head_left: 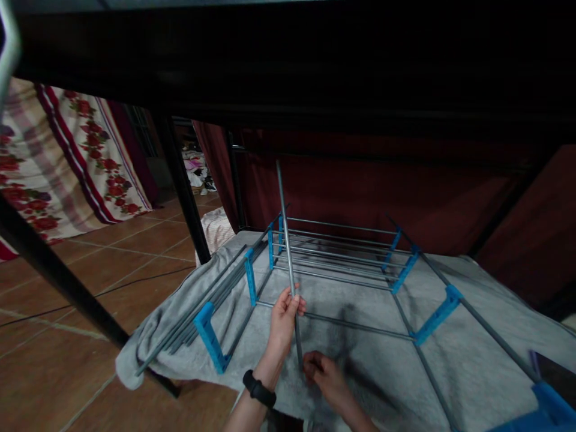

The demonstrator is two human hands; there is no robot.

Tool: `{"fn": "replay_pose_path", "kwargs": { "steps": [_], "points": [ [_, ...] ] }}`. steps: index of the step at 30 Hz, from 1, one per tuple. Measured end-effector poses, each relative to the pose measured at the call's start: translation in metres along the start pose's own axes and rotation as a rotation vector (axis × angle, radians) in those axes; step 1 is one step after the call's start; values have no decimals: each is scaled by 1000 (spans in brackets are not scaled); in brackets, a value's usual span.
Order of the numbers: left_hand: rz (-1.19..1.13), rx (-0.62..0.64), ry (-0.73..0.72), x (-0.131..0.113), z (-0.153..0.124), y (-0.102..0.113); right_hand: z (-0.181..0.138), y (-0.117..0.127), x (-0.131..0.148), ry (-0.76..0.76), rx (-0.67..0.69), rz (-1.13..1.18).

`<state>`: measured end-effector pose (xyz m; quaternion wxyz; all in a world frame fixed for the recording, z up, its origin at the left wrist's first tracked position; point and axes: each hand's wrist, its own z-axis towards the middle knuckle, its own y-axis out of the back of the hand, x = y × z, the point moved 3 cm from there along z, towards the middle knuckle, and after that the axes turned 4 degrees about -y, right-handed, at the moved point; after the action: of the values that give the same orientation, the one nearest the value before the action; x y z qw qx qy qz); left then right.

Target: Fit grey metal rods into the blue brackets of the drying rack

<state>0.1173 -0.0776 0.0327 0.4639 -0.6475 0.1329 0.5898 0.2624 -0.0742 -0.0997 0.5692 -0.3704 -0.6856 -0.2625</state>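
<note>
A thin grey metal tube (287, 234) stands tilted above the bed, with my left hand (284, 312) closed around its lower part. My right hand (326, 378) is beside the tube's bottom end, its fingers curled; what they hold, if anything, is hidden. Behind the hands lies a rack frame (342, 324) of metal tubes joined by blue plastic brackets. One blue bracket (210, 339) stands at its near left, another blue bracket (437, 315) at its right. Several crossbars (342, 262) span the far part of the frame.
Several loose tubes (211, 300) lie along the left side of the grey blanket (360, 366). Black bed posts (184, 186) rise at the left, under a dark overhead bunk (288, 66). A dark red curtain (360, 180) hangs behind. A cable (135, 279) crosses the tiled floor.
</note>
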Motion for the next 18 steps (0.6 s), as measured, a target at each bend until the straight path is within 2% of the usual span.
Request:
{"fn": "replay_pose_path", "kwargs": {
  "steps": [4, 10, 14, 18],
  "points": [
    [45, -6, -25, 2, 4, 2, 3, 22, 8, 5, -114, 25],
    [191, 66, -38, 10, 9, 1, 2, 63, 41, 24, -248, 111],
    [361, 148, -61, 18, 10, 5, 4, 86, 62, 70, -350, 179],
    [577, 218, -125, 32, 10, 20, 1, 107, 83, 112, -444, 248]
  ]
}}
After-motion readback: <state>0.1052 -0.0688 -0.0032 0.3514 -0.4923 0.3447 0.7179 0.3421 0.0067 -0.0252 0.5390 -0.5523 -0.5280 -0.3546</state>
